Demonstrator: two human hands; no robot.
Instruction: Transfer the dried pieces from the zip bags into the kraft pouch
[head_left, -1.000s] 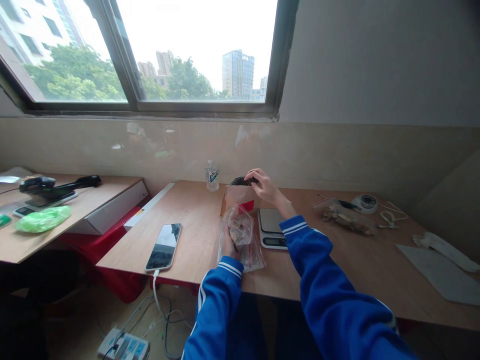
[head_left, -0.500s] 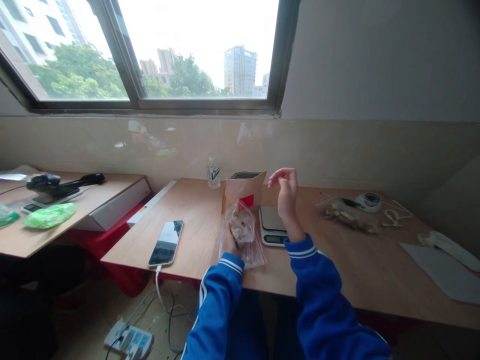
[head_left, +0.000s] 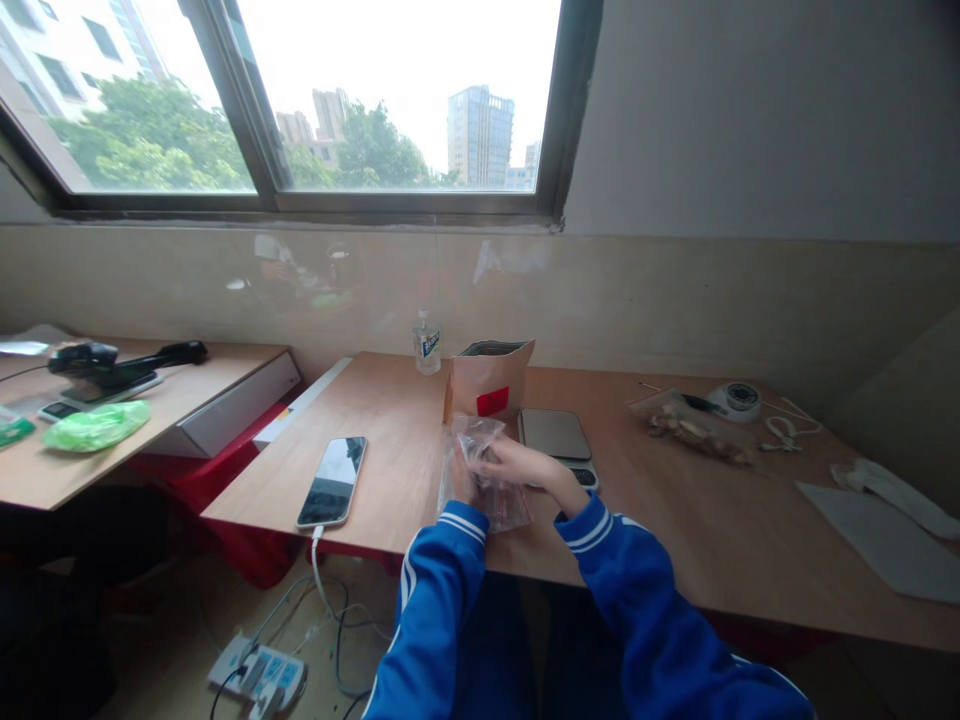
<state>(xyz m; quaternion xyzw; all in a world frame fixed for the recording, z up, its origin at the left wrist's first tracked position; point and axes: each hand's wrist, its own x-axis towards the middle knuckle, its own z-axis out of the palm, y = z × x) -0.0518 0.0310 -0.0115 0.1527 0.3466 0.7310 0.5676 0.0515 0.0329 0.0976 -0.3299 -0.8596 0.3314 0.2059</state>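
Note:
My left hand [head_left: 463, 482] grips a clear plastic bag [head_left: 507, 508] from its left side, close to the table's front edge. Over the bag's mouth, my right hand [head_left: 510, 460] reaches in from the right, its fingertips at or inside the opening. Plastic covers those fingertips, so whether they pinch anything is hidden. Behind the bag stands an open brown paper pouch [head_left: 480, 380] with a red label. A small kitchen scale [head_left: 556, 436] lies just right of the pouch, partly behind my right wrist; its platform is bare.
A charging phone [head_left: 334, 482] lies to the left, and a clear bottle [head_left: 427, 345] stands at the back. On the right are a bag of dried pieces [head_left: 694, 428], a white round device [head_left: 739, 400] and a grey sheet [head_left: 885, 535]. A power strip [head_left: 259, 675] rests on the floor.
My right hand has come down and left from its raised place over the scale to the bag's mouth. My left hand keeps its hold on the bag.

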